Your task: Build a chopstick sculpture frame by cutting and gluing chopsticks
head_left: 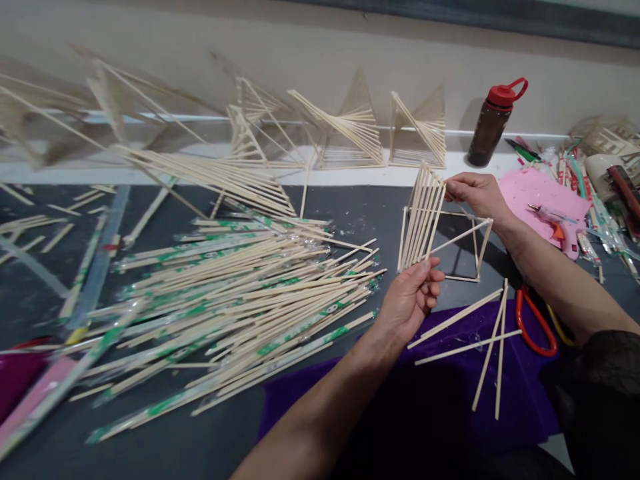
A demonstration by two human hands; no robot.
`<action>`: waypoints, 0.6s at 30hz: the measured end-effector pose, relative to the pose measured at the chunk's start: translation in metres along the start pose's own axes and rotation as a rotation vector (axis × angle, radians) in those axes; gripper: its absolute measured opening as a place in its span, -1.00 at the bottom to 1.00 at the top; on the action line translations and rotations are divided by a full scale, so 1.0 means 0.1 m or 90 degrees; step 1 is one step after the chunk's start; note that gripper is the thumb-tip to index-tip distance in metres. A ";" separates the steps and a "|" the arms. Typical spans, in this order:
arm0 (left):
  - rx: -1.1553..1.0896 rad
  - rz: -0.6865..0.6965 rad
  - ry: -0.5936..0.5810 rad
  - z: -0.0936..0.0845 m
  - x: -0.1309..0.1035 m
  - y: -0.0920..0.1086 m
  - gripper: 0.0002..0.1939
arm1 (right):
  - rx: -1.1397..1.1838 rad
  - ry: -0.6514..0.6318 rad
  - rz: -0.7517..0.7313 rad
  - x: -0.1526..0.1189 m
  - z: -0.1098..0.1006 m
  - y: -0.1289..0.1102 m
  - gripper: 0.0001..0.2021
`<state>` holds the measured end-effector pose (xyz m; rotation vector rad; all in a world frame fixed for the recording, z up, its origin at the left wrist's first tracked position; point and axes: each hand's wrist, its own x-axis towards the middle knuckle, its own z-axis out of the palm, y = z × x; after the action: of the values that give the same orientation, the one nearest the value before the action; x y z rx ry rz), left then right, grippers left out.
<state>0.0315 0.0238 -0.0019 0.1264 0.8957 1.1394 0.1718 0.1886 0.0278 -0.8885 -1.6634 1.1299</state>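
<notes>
A small open framework of wooden chopsticks (419, 220) stands on the dark table, with a slanted row of parallel chopsticks across one side. My left hand (413, 293) is closed, thumb and fingers pinching the lower end of the outermost chopstick in that row. At the upper end of the same chopstick, my right hand (477, 197) is pinched shut from the other side. Its fingertips are partly hidden behind the hand. Several loose chopsticks (463, 347) lie just below on a purple cloth (450, 393), beside red-handled scissors (537, 323).
Many chopsticks, some in green-marked wrappers (300, 293), spread across the table's left and middle. Twisted chopstick structures (345, 130) line the wall. A red-lidded bottle (490, 127) stands at the back. To the right, a glue gun (557, 223) rests on a pink sheet (530, 190).
</notes>
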 end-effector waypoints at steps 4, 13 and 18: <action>-0.005 -0.003 0.004 0.00 0.00 0.00 -0.89 | -0.003 0.002 0.007 0.00 -0.01 0.00 -0.79; -0.027 0.007 -0.002 0.00 0.01 -0.01 -0.90 | -0.021 -0.001 0.013 -0.01 -0.03 0.02 -0.75; -0.025 0.006 -0.005 -0.01 0.01 -0.01 -0.90 | -0.024 -0.011 0.000 0.00 -0.03 0.01 -0.76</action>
<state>0.0318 0.0242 -0.0034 0.1038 0.8664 1.1642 0.1749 0.1894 0.0274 -0.9044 -1.7047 1.1120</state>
